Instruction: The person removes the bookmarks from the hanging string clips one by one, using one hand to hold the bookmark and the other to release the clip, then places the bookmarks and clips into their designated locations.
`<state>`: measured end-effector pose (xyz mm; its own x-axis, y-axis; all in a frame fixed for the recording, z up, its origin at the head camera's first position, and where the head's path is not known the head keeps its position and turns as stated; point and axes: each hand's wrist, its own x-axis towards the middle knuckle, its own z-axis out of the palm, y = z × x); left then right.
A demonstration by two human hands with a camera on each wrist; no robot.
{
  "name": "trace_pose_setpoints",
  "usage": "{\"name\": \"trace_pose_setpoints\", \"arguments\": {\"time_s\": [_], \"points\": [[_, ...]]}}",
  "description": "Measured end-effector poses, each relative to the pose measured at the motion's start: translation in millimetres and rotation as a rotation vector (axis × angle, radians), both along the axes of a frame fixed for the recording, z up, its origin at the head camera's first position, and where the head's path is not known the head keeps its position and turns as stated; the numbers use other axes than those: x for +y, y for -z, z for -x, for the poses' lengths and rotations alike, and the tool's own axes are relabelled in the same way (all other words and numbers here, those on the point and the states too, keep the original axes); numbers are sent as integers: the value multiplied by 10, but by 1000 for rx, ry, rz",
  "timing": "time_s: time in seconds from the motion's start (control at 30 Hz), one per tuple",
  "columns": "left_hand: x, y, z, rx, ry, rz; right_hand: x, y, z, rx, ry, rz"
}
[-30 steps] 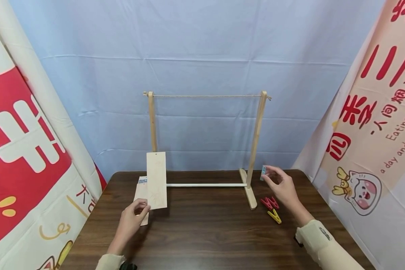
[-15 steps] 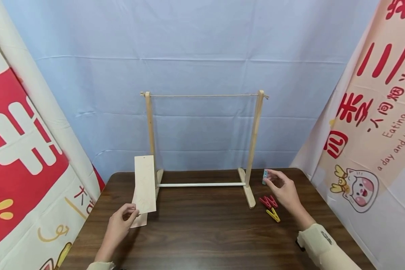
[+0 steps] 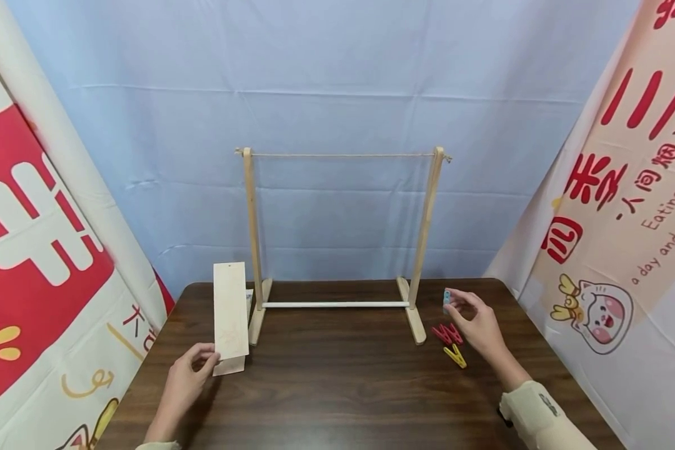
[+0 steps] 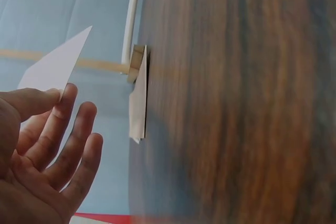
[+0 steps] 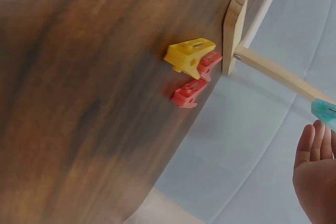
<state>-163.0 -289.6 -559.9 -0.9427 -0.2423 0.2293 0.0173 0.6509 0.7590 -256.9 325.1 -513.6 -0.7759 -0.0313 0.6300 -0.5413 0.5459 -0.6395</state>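
Note:
Between thumb and index finger, my left hand [image 3: 183,380] pinches a pale rectangular card [image 3: 230,307] by its lower left edge. A small hole is near the card's top. The card is raised over the table, partly covering other pale cards [image 3: 229,366] that lie by the stand's left foot. My right hand [image 3: 479,321] pinches a light blue clothespin [image 3: 447,298] above the table, right of the stand. Below it lie red clothespins [image 3: 442,334] and a yellow clothespin [image 3: 455,356]. In the right wrist view the blue clothespin [image 5: 324,110] is cut off by the frame edge.
A wooden stand [image 3: 426,231] rises at the back of the dark table [image 3: 337,387]. Thin twine [image 3: 343,155] is strung between its two post tops. A white rod [image 3: 337,304] joins the posts low down. Printed cloths hang on both sides, with a blue cloth behind.
My left hand has moved left with the card, from in front of the left post to beside it. My right hand, still holding the blue clothespin, has lowered slightly.

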Motion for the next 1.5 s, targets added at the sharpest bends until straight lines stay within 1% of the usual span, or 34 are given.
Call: {"name": "trace_pose_setpoints", "arguments": {"time_s": [0.13,0.3,0.47,0.6,0.73,0.87,1.0,1.1,1.23,1.33,1.5], "points": [[-46,-9,-26,-20,-11,17,54,52,-4,4,-11,-19],[-99,6,-31,-44,-22,39,115,95,-64,-21,24,-64],[-146,26,-64,-105,-32,44,170,147,-122,-75,45,-94],[-176,32,-103,-149,-38,51,196,185,-148,-86,35,-99],[-205,37,-113,-154,-21,59,222,212,-182,-82,48,-106],[-229,38,-119,-151,-6,78,248,223,-215,-95,87,-124],[-258,40,-149,-180,7,87,273,232,-257,-138,111,-171],[-300,33,-197,-204,8,89,256,256,-283,-178,113,-198],[-341,12,-229,-222,17,88,237,292,-298,-203,121,-215],[-346,1,-224,-237,13,80,252,313,-302,-218,113,-233],[-324,1,-183,-257,46,34,292,329,-341,-281,147,-278]]}}
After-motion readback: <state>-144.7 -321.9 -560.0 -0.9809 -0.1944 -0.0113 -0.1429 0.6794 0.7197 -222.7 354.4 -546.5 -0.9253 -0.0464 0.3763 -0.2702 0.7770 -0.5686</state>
